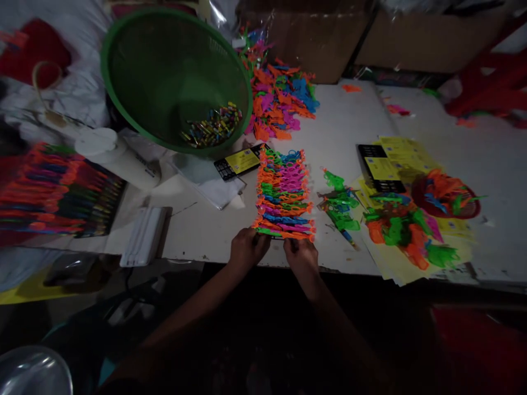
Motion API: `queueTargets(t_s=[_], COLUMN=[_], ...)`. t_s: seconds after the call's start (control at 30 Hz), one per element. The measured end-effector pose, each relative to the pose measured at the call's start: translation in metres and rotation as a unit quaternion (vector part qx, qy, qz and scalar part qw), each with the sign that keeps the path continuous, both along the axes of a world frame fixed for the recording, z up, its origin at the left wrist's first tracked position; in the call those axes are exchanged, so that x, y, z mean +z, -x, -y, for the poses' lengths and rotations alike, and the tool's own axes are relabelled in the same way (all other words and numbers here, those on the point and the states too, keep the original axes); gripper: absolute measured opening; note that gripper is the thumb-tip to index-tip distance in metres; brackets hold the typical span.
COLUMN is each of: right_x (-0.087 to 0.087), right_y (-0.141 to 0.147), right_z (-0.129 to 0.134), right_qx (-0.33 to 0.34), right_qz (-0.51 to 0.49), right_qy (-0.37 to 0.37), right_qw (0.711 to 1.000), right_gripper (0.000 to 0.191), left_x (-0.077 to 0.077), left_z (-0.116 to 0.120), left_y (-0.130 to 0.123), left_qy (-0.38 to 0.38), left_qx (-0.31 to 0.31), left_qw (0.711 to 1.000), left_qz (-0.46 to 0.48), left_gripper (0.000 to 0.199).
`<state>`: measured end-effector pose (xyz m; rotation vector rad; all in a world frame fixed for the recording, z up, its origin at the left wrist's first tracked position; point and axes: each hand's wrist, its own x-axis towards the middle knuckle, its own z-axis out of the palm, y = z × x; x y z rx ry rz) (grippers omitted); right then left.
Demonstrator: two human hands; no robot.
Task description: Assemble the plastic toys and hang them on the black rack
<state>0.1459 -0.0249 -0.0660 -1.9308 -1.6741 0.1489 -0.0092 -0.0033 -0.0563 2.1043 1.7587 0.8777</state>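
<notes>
A long row of small coloured plastic toys (284, 189), in orange, pink, green and blue, lies packed side by side on the white table. My left hand (247, 249) is closed at its near left corner, fingers curled against the closest toys. At the near right corner, my right hand (302, 258) is likewise closed, with thumb and fingers pinched together. A dark edge shows under the row between both hands; the fingertips are partly hidden.
A green basin (135, 104) holding small coloured sticks stands behind left, beside a heap of loose plastic toys (280, 101). To the right are gun-shaped green toys (341, 206) and a red basket (447, 211). A white bottle (132, 164) and another packed row (53, 192) lie left.
</notes>
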Motion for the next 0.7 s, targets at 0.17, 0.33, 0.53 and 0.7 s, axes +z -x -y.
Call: queueTargets(t_s=[0.17, 0.33, 0.53, 0.7], right_x=[0.003, -0.01, -0.006, -0.018], right_y=[0.0, 0.003, 0.004, -0.011], right_z=[0.0, -0.002, -0.005, 0.023], right_qx=[0.018, 0.006, 0.039, 0.024], right_qz=[-0.025, -0.007, 0.023, 0.031], right_qy=[0.064, 0.034, -0.017, -0.026], right_qw=[0.997, 0.999, 0.999, 0.999], right_gripper=[0.028, 0.032, 0.033, 0.044], left_x=[0.001, 0.001, 0.007, 0.011], left_z=[0.004, 0.0, 0.005, -0.002], left_y=[0.002, 0.002, 0.008, 0.057], left_qy=[0.018, 0.087, 0.14, 0.109], left_qx=[0.026, 0.03, -0.006, -0.011], left_qw=[0.999, 0.994, 0.987, 0.989], left_qz=[0.017, 0.053, 0.078, 0.103], left_gripper=[0.028, 0.026, 0.024, 0.018])
